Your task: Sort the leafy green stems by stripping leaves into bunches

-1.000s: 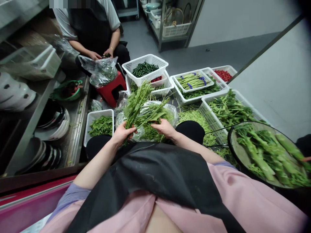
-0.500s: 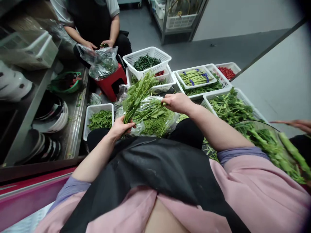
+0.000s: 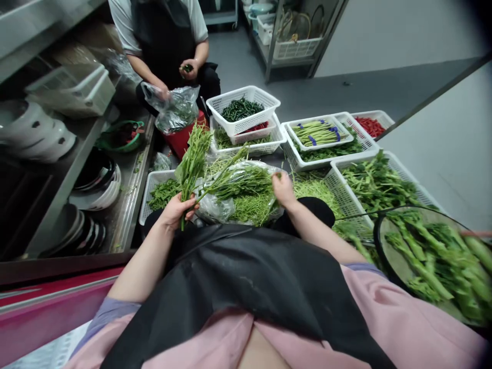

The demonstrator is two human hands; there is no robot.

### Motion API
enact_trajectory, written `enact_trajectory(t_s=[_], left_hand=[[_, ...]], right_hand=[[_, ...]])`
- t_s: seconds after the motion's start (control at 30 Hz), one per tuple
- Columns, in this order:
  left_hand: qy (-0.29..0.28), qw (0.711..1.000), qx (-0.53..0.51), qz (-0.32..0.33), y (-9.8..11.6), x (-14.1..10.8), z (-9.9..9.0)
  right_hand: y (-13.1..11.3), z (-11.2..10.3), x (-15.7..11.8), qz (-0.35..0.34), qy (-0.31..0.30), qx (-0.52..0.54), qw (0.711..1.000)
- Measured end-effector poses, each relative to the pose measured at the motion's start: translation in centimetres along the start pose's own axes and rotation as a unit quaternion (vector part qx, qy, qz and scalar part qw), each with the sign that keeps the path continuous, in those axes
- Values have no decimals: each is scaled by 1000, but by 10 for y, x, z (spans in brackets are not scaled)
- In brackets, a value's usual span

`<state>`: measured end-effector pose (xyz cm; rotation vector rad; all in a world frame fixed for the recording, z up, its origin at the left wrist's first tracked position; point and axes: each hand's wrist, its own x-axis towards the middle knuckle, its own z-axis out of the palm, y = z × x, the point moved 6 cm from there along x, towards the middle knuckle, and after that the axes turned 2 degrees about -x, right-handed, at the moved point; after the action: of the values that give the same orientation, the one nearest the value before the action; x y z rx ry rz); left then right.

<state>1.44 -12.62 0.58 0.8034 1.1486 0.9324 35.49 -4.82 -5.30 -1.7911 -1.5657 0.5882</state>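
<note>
My left hand (image 3: 179,209) is closed round the lower stems of a bunch of leafy greens (image 3: 192,161), which leans upright with its leaves at the top. One long stem slants out of it to the right. At the right edge of an opened clear plastic bag (image 3: 219,207), my right hand (image 3: 283,188) has its fingers curled together. What they hold, if anything, I cannot make out. Inside the bag, long-stemmed greens (image 3: 249,182) lie over a heap of thin cut green pieces (image 3: 253,207).
A white basket of leaves (image 3: 163,192) stands left. Ahead are stacked baskets with green chillies (image 3: 242,109); a basket of bundled green stalks (image 3: 317,132) is to their right. A round mesh basket (image 3: 378,246) with thick stalks sits right. A co-worker (image 3: 165,46) handles a plastic bag (image 3: 179,110).
My right hand has moved right and down, away from the bunch. My left hand has shifted left and slightly lower with the greens. The co-worker's hands have moved apart.
</note>
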Motion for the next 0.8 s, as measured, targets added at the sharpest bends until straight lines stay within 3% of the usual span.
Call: enact_trajectory(t_s=[0.1,0.17,0.23,0.3,0.37,0.43,0.53,0.67,0.8], left_hand=[[1,1000,-7,0,0,2,3],[-3,1000,-1,1,1,4,7],[-11,1000,7,-1,0,5,11],[-17,1000,13,-3,-1,5,14],[-22,1000,16,-5,-2,6,17],[-28,999,18,-7,-5,6,20],[-32,999,27,-5,-6,7,23],[-32,998,54,-13,-5,8,31],[-34,993,106,-25,-5,1,37]], right_hand=[[1,47,-27,35,-176,-83,980],[-1,58,-35,35,-227,-114,967],[-7,46,-30,18,-184,-86,979],[-18,18,-19,-3,-91,-1,996],[-31,-12,-9,-20,-19,112,993],[-49,-33,0,-45,6,214,976],[-80,-48,7,-89,-18,293,952],[-97,-54,7,-130,-23,232,964],[-81,-58,11,-167,22,0,986]])
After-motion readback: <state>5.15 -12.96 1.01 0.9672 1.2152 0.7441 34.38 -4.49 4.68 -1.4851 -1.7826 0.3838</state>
